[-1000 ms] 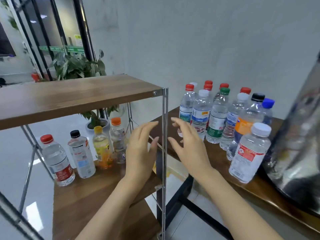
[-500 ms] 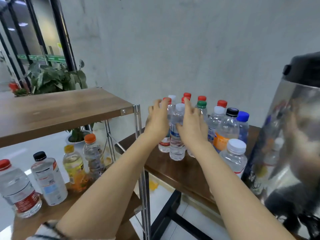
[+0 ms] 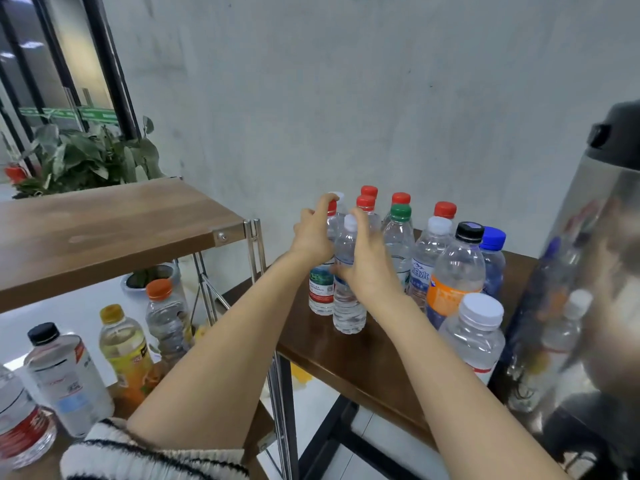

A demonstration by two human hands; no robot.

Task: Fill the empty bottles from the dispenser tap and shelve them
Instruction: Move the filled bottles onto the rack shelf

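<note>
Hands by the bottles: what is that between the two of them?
In the head view, a white-capped bottle stands between the left hand and the right hand, which grips it; the left hand grips a red-capped bottle beside it.

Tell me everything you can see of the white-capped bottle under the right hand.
The white-capped bottle is clear plastic with a blue-and-white label, upright and seemingly empty. It stands at the front left of the bottle cluster on the dark wooden table. The right hand grips its middle. A red-capped bottle stands close on its left.
</note>
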